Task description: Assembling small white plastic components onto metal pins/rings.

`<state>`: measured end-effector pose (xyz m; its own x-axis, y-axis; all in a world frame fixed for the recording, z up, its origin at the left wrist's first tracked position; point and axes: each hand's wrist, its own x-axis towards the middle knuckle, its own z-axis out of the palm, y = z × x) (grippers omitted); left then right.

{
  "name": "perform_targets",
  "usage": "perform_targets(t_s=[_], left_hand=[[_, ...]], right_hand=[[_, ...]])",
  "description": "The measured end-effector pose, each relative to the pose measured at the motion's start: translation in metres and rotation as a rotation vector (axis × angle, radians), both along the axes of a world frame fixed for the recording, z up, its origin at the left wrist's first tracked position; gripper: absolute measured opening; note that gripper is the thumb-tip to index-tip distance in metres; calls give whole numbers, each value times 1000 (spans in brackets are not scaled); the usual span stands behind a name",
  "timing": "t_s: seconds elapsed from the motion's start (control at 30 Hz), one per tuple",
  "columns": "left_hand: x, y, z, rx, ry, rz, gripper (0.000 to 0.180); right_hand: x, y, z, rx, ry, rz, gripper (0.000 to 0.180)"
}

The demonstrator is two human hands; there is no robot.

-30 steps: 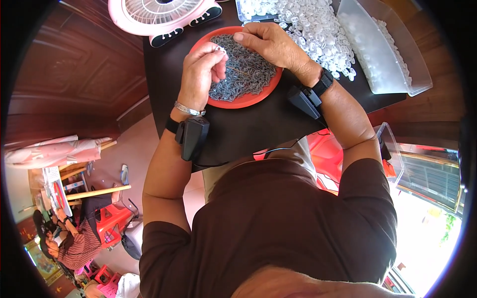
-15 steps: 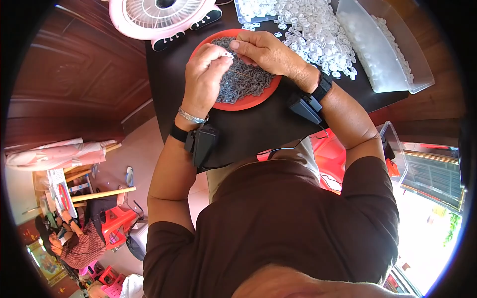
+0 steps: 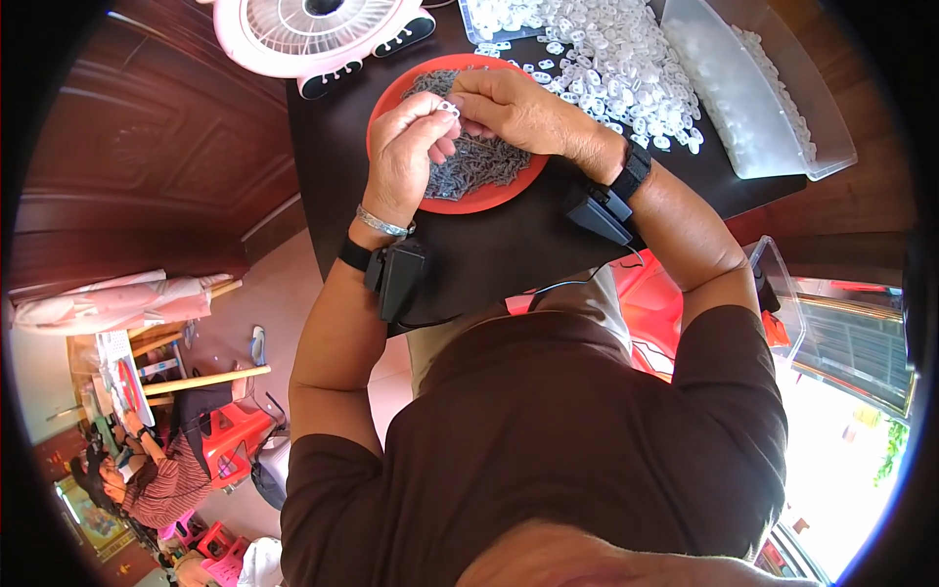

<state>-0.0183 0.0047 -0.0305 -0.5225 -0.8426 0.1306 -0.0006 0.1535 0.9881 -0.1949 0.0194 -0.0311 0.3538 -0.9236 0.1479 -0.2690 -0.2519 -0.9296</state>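
Observation:
My left hand [image 3: 406, 147] pinches a small white plastic piece with holes [image 3: 449, 109] between thumb and fingertips. Right beside it, my right hand [image 3: 514, 110] has its thumb and fingers pressed together; whatever they hold is hidden. Both hands are over a round orange-red plate [image 3: 486, 204] heaped with small grey screw-like pieces [image 3: 474, 171]. At the far right of the plate lies a large pile of white oval plastic pieces [image 3: 626, 73], like the one in my left hand.
A pink-and-white fan [image 3: 323, 44] stands at the table's far left. A clear plastic bin [image 3: 738, 108] of white pieces lies at the right, and a shallow tray [image 3: 479, 37] at the back. The dark table [image 3: 489, 254] ends near my body. Another person [image 3: 161, 479] sits at lower left.
My right hand has shifted slightly left and down, bringing its fingertips close to the white piece. My left hand still holds that piece and has barely moved.

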Motion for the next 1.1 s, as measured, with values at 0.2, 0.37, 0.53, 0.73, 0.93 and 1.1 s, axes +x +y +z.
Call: perform_targets(t_s=[0.2, 0.37, 0.53, 0.73, 0.93, 1.1], left_hand=[[0, -2, 1, 46, -6, -14, 21], [6, -6, 1, 201, 109, -24, 20], [7, -4, 12, 143, -1, 22, 21], [11, -3, 13, 54, -86, 6, 20], [9, -3, 8, 12, -73, -61, 21], [7, -4, 8, -10, -111, -69, 20]], right_hand=[[-3, -2, -3, -60, 46, -10, 17], [-7, -6, -2, -140, 51, -16, 13], [-11, -6, -2, -177, -87, -46, 13], [-10, 2, 12, -172, 19, -51, 11], [-9, 4, 15, -255, 71, -53, 12], [-9, 4, 15, -282, 92, -38, 13]])
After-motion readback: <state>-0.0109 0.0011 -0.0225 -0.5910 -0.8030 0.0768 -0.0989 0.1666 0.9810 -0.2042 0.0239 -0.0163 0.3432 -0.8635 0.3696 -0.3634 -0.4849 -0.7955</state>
